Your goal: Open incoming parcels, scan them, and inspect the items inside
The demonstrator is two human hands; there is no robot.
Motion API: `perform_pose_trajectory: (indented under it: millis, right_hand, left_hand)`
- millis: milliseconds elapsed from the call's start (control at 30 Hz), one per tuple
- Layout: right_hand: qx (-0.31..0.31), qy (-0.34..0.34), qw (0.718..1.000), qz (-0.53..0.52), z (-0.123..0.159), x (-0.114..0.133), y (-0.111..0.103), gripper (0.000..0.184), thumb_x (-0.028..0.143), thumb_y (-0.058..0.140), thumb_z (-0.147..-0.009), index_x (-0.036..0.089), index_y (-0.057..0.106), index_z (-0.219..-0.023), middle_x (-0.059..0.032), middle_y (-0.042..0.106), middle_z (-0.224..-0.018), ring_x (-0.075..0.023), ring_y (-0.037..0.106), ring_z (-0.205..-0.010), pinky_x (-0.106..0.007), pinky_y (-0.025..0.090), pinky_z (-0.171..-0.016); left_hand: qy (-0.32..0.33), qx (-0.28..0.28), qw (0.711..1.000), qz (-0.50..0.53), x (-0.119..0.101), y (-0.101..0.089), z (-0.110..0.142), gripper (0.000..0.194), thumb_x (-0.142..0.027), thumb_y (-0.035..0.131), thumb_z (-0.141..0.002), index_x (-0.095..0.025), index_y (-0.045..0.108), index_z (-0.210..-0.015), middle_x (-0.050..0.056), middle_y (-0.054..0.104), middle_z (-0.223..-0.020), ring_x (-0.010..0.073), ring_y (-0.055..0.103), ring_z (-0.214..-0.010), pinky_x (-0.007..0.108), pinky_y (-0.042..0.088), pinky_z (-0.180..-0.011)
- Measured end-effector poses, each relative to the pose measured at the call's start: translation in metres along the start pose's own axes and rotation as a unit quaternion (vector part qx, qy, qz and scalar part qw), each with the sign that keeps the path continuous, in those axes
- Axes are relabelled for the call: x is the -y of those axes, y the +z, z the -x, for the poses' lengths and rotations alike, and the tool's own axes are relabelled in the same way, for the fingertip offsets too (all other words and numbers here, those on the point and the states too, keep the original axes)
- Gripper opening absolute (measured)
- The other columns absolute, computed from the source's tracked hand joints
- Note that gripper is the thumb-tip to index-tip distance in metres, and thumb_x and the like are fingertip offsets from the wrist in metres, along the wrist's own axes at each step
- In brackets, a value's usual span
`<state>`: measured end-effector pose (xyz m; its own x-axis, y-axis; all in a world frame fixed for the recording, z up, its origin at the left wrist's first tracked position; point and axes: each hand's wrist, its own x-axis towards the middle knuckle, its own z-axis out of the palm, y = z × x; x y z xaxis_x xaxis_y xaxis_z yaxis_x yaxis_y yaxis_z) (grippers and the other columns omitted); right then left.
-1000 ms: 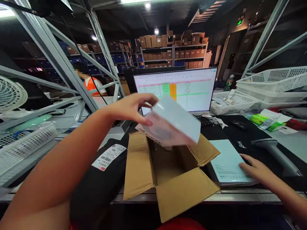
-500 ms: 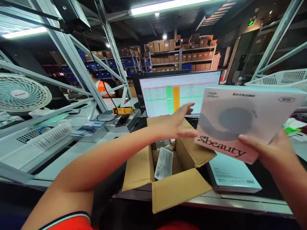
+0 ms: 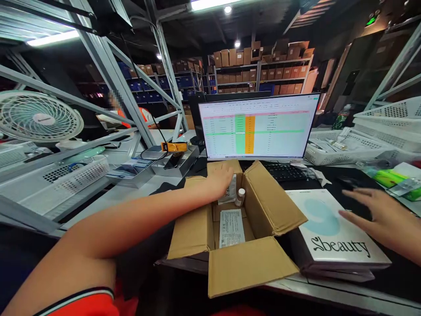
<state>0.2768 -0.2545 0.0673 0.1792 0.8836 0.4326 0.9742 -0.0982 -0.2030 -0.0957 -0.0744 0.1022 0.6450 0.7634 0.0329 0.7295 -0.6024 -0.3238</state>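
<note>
An open cardboard box (image 3: 253, 263) stands at the table's front edge with its flaps spread. My left hand (image 3: 219, 181) reaches into its far side, fingers down among a white packet and a small white-capped bottle (image 3: 241, 196); the fingertips are hidden. A printed paper slip (image 3: 232, 227) lies flat in the box. To the right, a white flat "beauty" box (image 3: 332, 230) rests on top of another flat box. My right hand (image 3: 381, 217) hovers just right of it with fingers stretched out, holding nothing.
A monitor (image 3: 258, 127) with a spreadsheet and a keyboard (image 3: 286, 172) stand behind the box. White baskets (image 3: 378, 131) are stacked at the right, a fan (image 3: 36, 116) and basket at the left. Another person in orange sits beyond the metal struts.
My right hand has laid the "beauty" box down on the flat box and let go. My left hand has dropped from above the box into its far side.
</note>
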Motion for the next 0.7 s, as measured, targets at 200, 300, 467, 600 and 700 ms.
perform_pose_trajectory:
  millis: [200,300,467,600,700]
  right_hand:
    - [0.072,-0.272,0.952,-0.122,-0.047,0.141,-0.039,0.035,0.039,0.050,-0.095,0.026,0.063,-0.125,-0.0069,0.060,-0.127,-0.0222,0.062,-0.107,-0.041,0.054,-0.097]
    - [0.226,-0.327,0.916,-0.052,-0.070,0.203,-0.017,0.040,0.019,0.061,-0.086,0.017,0.059,-0.126,-0.0114,0.058,-0.125,-0.0251,0.061,-0.110,-0.041,0.052,-0.098]
    - [0.306,-0.367,0.874,0.085,-0.092,0.252,0.035,0.050,0.008,0.069,-0.079,0.006,0.053,-0.126,-0.0174,0.054,-0.123,-0.0278,0.058,-0.114,-0.035,0.051,-0.096]
    - [0.284,-0.377,0.873,0.123,-0.099,0.265,0.058,0.061,0.003,0.062,-0.082,0.000,0.043,-0.139,-0.0244,0.050,-0.130,-0.0320,0.054,-0.120,-0.039,0.047,-0.099]
    - [0.317,-0.391,0.849,0.158,-0.099,0.270,0.063,0.050,0.018,0.078,-0.077,0.002,0.061,-0.121,-0.0236,0.057,-0.119,-0.0369,0.055,-0.116,-0.044,0.047,-0.100]
  left_hand:
    - [0.047,0.029,0.998,0.030,-0.011,-0.001,0.009,0.029,0.000,0.057,-0.083,-0.009,0.062,-0.110,0.019,0.063,-0.116,0.0291,0.067,-0.102,0.040,0.055,-0.086]
    - [0.056,0.059,0.995,0.060,-0.009,-0.010,0.021,0.021,-0.006,0.058,-0.087,-0.013,0.066,-0.105,0.013,0.070,-0.101,0.0254,0.070,-0.088,0.034,0.056,-0.075]
    - [0.052,0.047,0.993,0.096,0.018,-0.032,0.067,0.019,-0.034,0.068,-0.088,-0.017,0.072,-0.080,0.009,0.071,-0.081,0.0287,0.070,-0.081,0.039,0.055,-0.074]
    - [0.241,-0.032,0.950,0.195,0.042,-0.016,0.108,0.044,-0.058,0.082,-0.072,-0.020,0.075,-0.093,0.012,0.070,-0.116,0.0322,0.062,-0.113,0.047,0.046,-0.103]
    - [0.343,-0.038,0.898,0.273,0.047,0.016,0.122,0.071,-0.067,0.088,-0.053,-0.022,0.071,-0.105,0.007,0.071,-0.108,0.0281,0.063,-0.107,0.049,0.033,-0.116]
